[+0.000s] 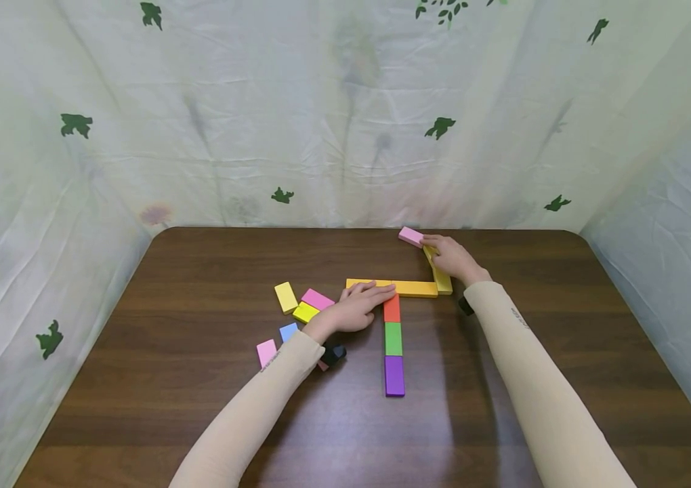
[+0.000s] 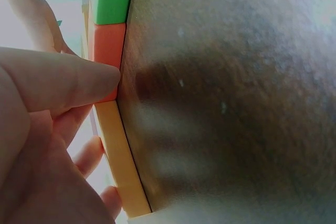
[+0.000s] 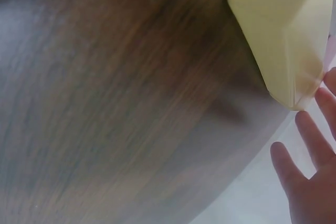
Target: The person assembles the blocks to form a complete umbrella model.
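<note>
My left hand rests with fingers extended over the junction of an orange block row and a red block. In the left wrist view, its thumb touches the red block's side, while other fingers lie along the orange block. A green block and a purple block continue the line toward me. At the far right of the row, my right hand touches yellow blocks with outstretched fingers, near a pink block. In the right wrist view, fingertips meet a yellow block's end.
Loose blocks lie left of the row: a pale yellow block, a magenta block, a bright yellow block, a blue block and a pink block. A leaf-patterned curtain hangs behind the wooden table.
</note>
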{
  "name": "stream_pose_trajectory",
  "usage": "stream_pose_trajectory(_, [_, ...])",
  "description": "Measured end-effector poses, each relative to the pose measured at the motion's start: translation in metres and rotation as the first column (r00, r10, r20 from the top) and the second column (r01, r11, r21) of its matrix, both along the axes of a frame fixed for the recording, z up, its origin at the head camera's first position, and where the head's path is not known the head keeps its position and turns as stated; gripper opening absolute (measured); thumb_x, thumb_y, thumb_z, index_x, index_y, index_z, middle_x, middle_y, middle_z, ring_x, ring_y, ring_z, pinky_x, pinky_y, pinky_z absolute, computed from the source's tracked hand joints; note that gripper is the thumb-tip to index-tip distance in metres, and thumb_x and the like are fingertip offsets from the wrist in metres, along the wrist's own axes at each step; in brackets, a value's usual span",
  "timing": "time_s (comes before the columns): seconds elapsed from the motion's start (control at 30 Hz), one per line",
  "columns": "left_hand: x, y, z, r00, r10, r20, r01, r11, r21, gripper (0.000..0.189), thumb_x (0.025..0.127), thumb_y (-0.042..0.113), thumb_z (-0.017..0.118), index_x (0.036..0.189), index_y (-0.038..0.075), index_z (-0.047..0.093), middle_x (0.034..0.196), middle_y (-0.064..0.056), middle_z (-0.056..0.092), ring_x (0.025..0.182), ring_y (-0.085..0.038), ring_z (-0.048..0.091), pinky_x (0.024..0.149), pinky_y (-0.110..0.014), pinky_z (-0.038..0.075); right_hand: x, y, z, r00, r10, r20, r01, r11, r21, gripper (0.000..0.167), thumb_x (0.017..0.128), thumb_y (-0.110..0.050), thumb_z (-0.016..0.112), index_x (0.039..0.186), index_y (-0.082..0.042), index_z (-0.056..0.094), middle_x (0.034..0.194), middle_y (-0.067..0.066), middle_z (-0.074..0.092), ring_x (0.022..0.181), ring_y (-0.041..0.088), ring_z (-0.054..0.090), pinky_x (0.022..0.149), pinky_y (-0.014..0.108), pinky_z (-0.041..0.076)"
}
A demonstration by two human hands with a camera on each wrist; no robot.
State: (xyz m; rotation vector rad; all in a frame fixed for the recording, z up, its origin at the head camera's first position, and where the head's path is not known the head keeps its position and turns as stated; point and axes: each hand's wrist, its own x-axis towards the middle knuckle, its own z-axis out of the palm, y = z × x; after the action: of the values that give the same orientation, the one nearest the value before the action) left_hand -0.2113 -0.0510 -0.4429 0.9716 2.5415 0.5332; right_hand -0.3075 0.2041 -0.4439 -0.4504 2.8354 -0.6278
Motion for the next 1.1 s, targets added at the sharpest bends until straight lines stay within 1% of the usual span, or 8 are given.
stream_pose_trajectory(0.07, [0.000, 0.000, 0.000, 1.000, 0.000, 0.001, 0.000, 1.000, 0.001, 0.062, 0.094, 0.001, 0.048, 0.151, 0.020, 0.032, 0.156, 0.006, 0.023, 0.143, -0.026, 0.013, 0.104, -0.053, 0.019, 0.000, 0.000, 0.000, 1.000, -0.004, 0.004, 0.004, 1.000, 0.000, 0.051, 0.092, 0.001, 0.043, 0.143, 0.001, 0.041, 0.147, 0.020, 0.037, 0.136, 0.037, 0.030, 0.108, 0.051, 0.024])
stream_pose_trajectory(0.2, [0.000, 0.001, -0.001, 1.000, 0.001, 0.002, -0.001, 1.000, 0.001, 0.062, 0.094, 0.001, 0.048, 0.151, 0.020, 0.032, 0.157, 0.005, 0.023, 0.143, -0.026, 0.013, 0.104, -0.053, 0.018, 0.001, 0.001, 0.001, 1.000, -0.008, 0.006, 0.008, 1.000, -0.008, 0.051, 0.092, 0.000, 0.043, 0.143, 0.002, 0.041, 0.147, 0.020, 0.037, 0.136, 0.037, 0.030, 0.108, 0.051, 0.024])
stream_pose_trajectory(0.47, [-0.001, 0.001, -0.002, 1.000, -0.005, -0.002, 0.005, 1.000, -0.006, 0.062, 0.095, 0.001, 0.048, 0.151, 0.021, 0.031, 0.157, 0.007, 0.021, 0.143, -0.025, 0.012, 0.106, -0.053, 0.017, 0.002, 0.004, -0.001, 0.999, 0.022, -0.023, -0.023, 0.999, -0.023, 0.051, 0.092, 0.002, 0.042, 0.142, 0.003, 0.042, 0.146, 0.021, 0.038, 0.135, 0.037, 0.031, 0.105, 0.050, 0.030])
stream_pose_trajectory(0.57, [-0.001, 0.002, -0.002, 1.000, -0.006, -0.004, 0.005, 1.000, -0.017, 0.062, 0.095, 0.002, 0.048, 0.151, 0.021, 0.031, 0.157, 0.007, 0.021, 0.143, -0.025, 0.012, 0.106, -0.052, 0.016, 0.004, 0.005, -0.002, 0.998, 0.036, -0.045, -0.038, 0.998, -0.043, 0.050, 0.091, 0.004, 0.042, 0.141, 0.003, 0.043, 0.145, 0.021, 0.040, 0.134, 0.036, 0.033, 0.101, 0.049, 0.034])
stream_pose_trajectory(0.67, [-0.002, 0.002, -0.001, 1.000, -0.004, -0.005, 0.004, 1.000, -0.015, 0.062, 0.094, 0.001, 0.048, 0.151, 0.019, 0.032, 0.157, 0.006, 0.022, 0.143, -0.026, 0.014, 0.106, -0.053, 0.017, 0.006, 0.007, -0.002, 0.996, 0.051, -0.074, -0.056, 0.997, -0.060, 0.049, 0.091, 0.004, 0.043, 0.139, 0.004, 0.045, 0.143, 0.021, 0.043, 0.133, 0.036, 0.036, 0.100, 0.049, 0.035])
stream_pose_trajectory(0.8, [-0.002, 0.003, 0.001, 1.000, -0.004, -0.009, 0.003, 0.999, -0.038, 0.061, 0.095, 0.003, 0.048, 0.151, 0.020, 0.032, 0.157, 0.006, 0.022, 0.143, -0.026, 0.014, 0.106, -0.053, 0.017, 0.008, 0.012, -0.003, 0.992, 0.068, -0.102, -0.074, 0.995, -0.063, 0.047, 0.091, 0.004, 0.044, 0.138, 0.005, 0.046, 0.141, 0.022, 0.045, 0.132, 0.036, 0.037, 0.103, 0.050, 0.033])
stream_pose_trajectory(0.9, [-0.002, 0.004, 0.002, 1.000, -0.001, -0.014, 0.001, 0.998, -0.058, 0.061, 0.096, 0.005, 0.048, 0.151, 0.021, 0.031, 0.157, 0.007, 0.021, 0.143, -0.025, 0.015, 0.107, -0.052, 0.018, 0.011, 0.015, -0.003, 0.992, 0.073, -0.105, -0.080, 0.995, -0.066, 0.047, 0.092, 0.004, 0.043, 0.138, 0.004, 0.046, 0.141, 0.022, 0.044, 0.132, 0.037, 0.037, 0.104, 0.050, 0.032])
stream_pose_trajectory(1.1, [-0.001, 0.004, 0.002, 1.000, 0.000, -0.024, -0.002, 0.998, -0.060, 0.060, 0.096, 0.005, 0.048, 0.151, 0.020, 0.032, 0.157, 0.007, 0.022, 0.142, -0.026, 0.016, 0.107, -0.051, 0.018, 0.018, 0.019, -0.003, 0.991, 0.080, -0.110, -0.090, 0.992, -0.086, 0.045, 0.093, 0.004, 0.044, 0.138, 0.004, 0.047, 0.140, 0.023, 0.045, 0.130, 0.037, 0.040, 0.103, 0.051, 0.033])
